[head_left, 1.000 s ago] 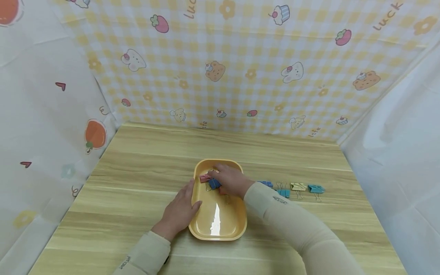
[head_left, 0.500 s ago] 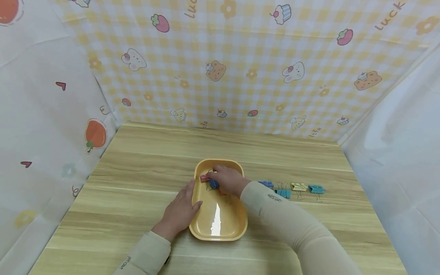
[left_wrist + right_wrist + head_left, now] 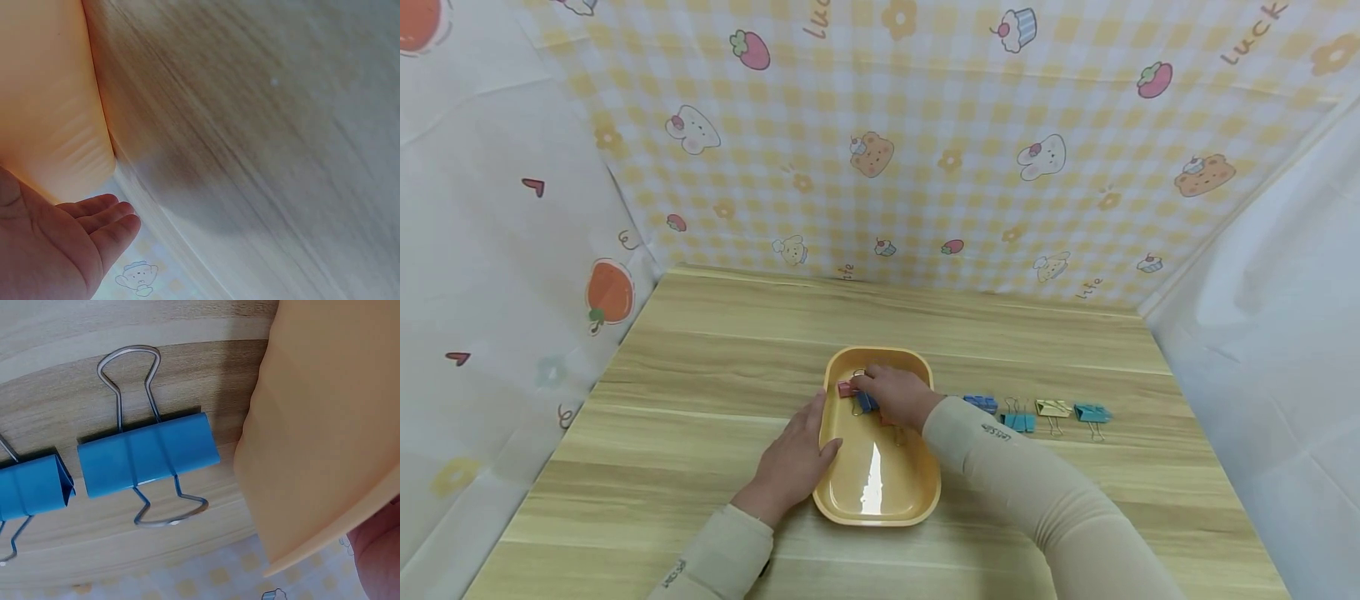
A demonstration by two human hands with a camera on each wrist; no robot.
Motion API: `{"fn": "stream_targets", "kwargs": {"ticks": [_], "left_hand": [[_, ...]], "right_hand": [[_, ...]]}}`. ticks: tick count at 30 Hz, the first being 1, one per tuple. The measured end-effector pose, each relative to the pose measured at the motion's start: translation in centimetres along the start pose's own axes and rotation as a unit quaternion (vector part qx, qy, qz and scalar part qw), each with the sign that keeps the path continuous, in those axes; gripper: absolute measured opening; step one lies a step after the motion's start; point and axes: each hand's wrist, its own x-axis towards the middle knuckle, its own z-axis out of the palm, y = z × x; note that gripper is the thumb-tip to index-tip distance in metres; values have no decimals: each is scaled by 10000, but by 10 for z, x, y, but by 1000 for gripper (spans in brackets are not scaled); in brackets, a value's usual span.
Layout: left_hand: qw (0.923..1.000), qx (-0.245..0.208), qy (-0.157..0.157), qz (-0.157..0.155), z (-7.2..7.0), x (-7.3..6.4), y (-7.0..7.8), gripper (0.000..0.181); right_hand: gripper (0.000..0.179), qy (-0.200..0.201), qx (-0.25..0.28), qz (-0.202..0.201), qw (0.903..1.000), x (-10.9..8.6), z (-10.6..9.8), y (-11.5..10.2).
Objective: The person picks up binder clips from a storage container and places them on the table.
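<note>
My left hand (image 3: 790, 457) rests along the left side of a yellow-orange tray (image 3: 877, 521), its thumb at the rim. In the left wrist view the fingers (image 3: 115, 240) are fairly straight beside the tray's outer wall (image 3: 50, 94). My right hand (image 3: 898, 393) reaches down inside the tray's far half, palm down. Around its fingers lie a pink binder clip (image 3: 846, 388), a dark blue binder clip (image 3: 867, 402) and an orange one (image 3: 887, 419), partly covered. The right fingertips are hidden, and I cannot tell whether they pinch a clip.
Right of the tray, a row of binder clips lies on the wooden table (image 3: 737, 333): blue (image 3: 981, 404), teal (image 3: 1018, 422), pale yellow (image 3: 1054, 408) and another teal clip (image 3: 1092, 413). A checked cloth (image 3: 910, 200) hangs behind, with white cloth at both sides.
My right hand stays in the tray, its forearm and fingers shifting slightly. The left hand holds its place, and the clips on the table have not moved.
</note>
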Motion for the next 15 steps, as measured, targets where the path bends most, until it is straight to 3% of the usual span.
{"fn": "stream_targets", "kwargs": {"ticks": [15], "left_hand": [[10000,-8,-51,-50,1,0,0,77]], "right_hand": [[72,36,73,-35,10000,-7,-3,0]]}}
